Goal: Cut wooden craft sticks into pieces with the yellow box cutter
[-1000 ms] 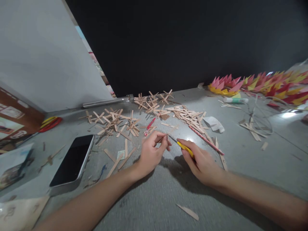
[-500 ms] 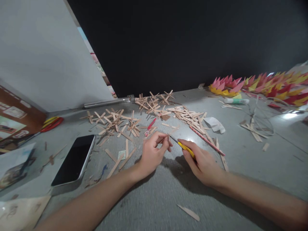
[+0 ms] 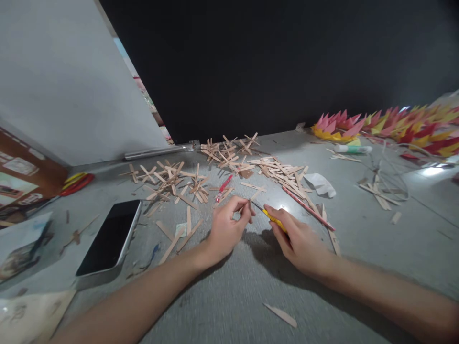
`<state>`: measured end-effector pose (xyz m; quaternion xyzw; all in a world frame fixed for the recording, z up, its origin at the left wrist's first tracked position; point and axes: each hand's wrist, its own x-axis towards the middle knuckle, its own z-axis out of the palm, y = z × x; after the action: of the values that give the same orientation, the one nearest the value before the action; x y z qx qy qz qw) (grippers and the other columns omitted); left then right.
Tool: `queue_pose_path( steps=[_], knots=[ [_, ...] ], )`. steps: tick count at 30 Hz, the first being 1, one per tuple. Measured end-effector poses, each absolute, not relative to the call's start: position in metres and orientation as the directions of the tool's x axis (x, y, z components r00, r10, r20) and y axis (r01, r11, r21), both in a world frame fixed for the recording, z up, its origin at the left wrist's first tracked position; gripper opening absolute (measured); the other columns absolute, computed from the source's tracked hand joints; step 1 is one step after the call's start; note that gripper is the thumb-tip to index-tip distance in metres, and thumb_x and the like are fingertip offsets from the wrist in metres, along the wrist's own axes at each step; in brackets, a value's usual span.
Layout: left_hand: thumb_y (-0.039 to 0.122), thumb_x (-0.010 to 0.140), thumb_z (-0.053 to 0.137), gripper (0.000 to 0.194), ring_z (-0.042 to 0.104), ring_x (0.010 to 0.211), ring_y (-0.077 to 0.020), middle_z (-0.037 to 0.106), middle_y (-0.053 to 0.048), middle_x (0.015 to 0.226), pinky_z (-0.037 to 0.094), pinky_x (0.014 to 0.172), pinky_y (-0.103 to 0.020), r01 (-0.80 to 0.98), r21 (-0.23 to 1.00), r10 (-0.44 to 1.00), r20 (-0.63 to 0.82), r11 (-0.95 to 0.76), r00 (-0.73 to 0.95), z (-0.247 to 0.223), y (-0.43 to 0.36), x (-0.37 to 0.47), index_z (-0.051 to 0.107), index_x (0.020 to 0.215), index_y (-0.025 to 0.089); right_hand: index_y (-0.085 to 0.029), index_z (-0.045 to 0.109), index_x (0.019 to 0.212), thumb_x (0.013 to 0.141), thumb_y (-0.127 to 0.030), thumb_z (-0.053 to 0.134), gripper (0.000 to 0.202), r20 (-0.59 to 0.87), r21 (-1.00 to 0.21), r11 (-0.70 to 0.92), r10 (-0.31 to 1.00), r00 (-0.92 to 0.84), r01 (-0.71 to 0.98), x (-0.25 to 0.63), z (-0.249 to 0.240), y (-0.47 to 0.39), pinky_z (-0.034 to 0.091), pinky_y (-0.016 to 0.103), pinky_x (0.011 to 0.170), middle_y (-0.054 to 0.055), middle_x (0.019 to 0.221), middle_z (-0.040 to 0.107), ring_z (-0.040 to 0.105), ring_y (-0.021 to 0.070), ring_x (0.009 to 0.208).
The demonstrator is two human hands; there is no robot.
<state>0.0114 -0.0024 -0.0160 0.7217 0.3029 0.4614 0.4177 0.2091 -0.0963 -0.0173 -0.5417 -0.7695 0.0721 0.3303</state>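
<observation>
Thumb and fingers of my left hand (image 3: 228, 228) are closed in a pinch on a thin wooden craft stick (image 3: 255, 194), most of it hidden by the fingertips. My right hand (image 3: 303, 246) grips a yellow utility knife (image 3: 274, 220). Its blade points left and meets the stick beside the left fingertips. Beyond the hands lie a pile of loose craft sticks (image 3: 281, 173) and crossed sticks joined into star shapes (image 3: 172, 179). A red-handled tool (image 3: 224, 183) rests just past my left hand. One pointed, cut stick (image 3: 281, 315) lies near the front.
A phone (image 3: 110, 237) lies to the left, near red and yellow scissors handles (image 3: 77, 183). Right of the sticks are a red pencil (image 3: 308, 208), crumpled white paper (image 3: 320, 185), a glue stick (image 3: 353, 149) and folded paper petals (image 3: 339, 127). A black panel (image 3: 272, 67) stands behind.
My right hand and the knife have shifted slightly left, toward the left fingertips. My left hand stays nearly in place, still pinching the stick.
</observation>
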Motion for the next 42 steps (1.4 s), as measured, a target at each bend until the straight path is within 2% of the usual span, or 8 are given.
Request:
queue_pose_path(
  steps=[5,11,19,24,29,32,37,42],
  knots=[
    [0.025,0.105,0.060,0.014,0.069,0.070,-0.0126,0.072,0.001,0.079,0.051,0.067,-0.023,0.217,0.775,0.777,0.483,-0.594,0.402,-0.0124,-0.0029,0.0097,0.067,0.094,0.021,-0.020,0.051,0.150,0.113,-0.024,0.041,0.039,0.435,-0.488,0.397,0.883,-0.178,0.777,0.2069,-0.0147,-0.0952,0.064,0.037,0.081,0.015,0.119,0.076,0.079,0.0252,0.096],
    [0.029,0.107,0.057,0.018,0.069,0.070,-0.0140,0.072,0.001,0.078,0.049,0.067,-0.025,0.288,0.767,0.802,0.456,-0.574,0.386,-0.0121,-0.0030,0.0114,0.066,0.093,0.022,-0.021,0.052,0.147,0.112,-0.021,0.042,0.037,0.429,-0.509,0.379,0.890,-0.155,0.773,0.2058,-0.0114,-0.0964,0.064,0.036,0.084,0.014,0.124,0.077,0.080,0.0246,0.101],
    [0.023,0.106,0.055,0.020,0.062,0.069,-0.0152,0.070,0.000,0.079,0.046,0.071,-0.027,0.363,0.620,0.713,0.537,-0.696,0.451,-0.0170,0.0003,0.0087,0.064,0.088,0.023,-0.020,0.052,0.147,0.111,-0.020,0.042,0.037,0.424,-0.524,0.375,0.894,-0.148,0.765,0.2049,-0.0114,-0.0952,0.064,0.034,0.084,0.014,0.122,0.079,0.080,0.0242,0.102],
    [0.022,0.104,0.056,0.016,0.061,0.065,-0.0136,0.068,0.002,0.077,0.045,0.068,-0.025,0.366,0.676,0.760,0.483,-0.639,0.435,-0.0139,-0.0018,0.0114,0.064,0.090,0.023,-0.021,0.052,0.147,0.111,-0.021,0.042,0.037,0.435,-0.546,0.384,0.890,-0.140,0.744,0.2054,-0.0116,-0.0945,0.063,0.035,0.090,0.015,0.128,0.077,0.079,0.0244,0.109],
    [0.033,0.108,0.056,0.021,0.061,0.064,-0.0139,0.065,0.003,0.072,0.045,0.065,-0.025,0.354,0.739,0.810,0.446,-0.573,0.381,-0.0129,-0.0012,0.0132,0.064,0.092,0.022,-0.021,0.054,0.145,0.111,-0.021,0.042,0.035,0.422,-0.539,0.371,0.896,-0.138,0.756,0.2049,-0.0099,-0.0953,0.063,0.035,0.085,0.014,0.121,0.079,0.080,0.0243,0.103],
    [0.034,0.109,0.053,0.023,0.061,0.066,-0.0144,0.065,0.002,0.074,0.044,0.065,-0.025,0.360,0.720,0.796,0.457,-0.594,0.397,-0.0139,-0.0001,0.0126,0.064,0.092,0.022,-0.021,0.054,0.145,0.111,-0.021,0.042,0.035,0.424,-0.532,0.368,0.895,-0.137,0.762,0.2048,-0.0096,-0.0956,0.063,0.035,0.084,0.014,0.120,0.079,0.080,0.0243,0.100],
    [0.025,0.106,0.054,0.020,0.058,0.067,-0.0145,0.062,0.002,0.074,0.044,0.069,-0.026,0.362,0.641,0.730,0.517,-0.676,0.447,-0.0152,-0.0002,0.0117,0.061,0.087,0.023,-0.021,0.052,0.147,0.111,-0.023,0.042,0.037,0.427,-0.544,0.373,0.894,-0.134,0.752,0.2046,-0.0096,-0.0939,0.064,0.035,0.085,0.015,0.122,0.079,0.080,0.0244,0.103],
    [0.027,0.106,0.055,0.018,0.058,0.066,-0.0142,0.064,0.003,0.075,0.043,0.067,-0.025,0.386,0.679,0.777,0.486,-0.624,0.400,-0.0121,-0.0013,0.0134,0.061,0.089,0.023,-0.021,0.054,0.145,0.111,-0.023,0.041,0.036,0.427,-0.545,0.368,0.895,-0.128,0.754,0.2040,-0.0085,-0.0930,0.064,0.033,0.082,0.015,0.119,0.080,0.081,0.0233,0.098]
  ],
)
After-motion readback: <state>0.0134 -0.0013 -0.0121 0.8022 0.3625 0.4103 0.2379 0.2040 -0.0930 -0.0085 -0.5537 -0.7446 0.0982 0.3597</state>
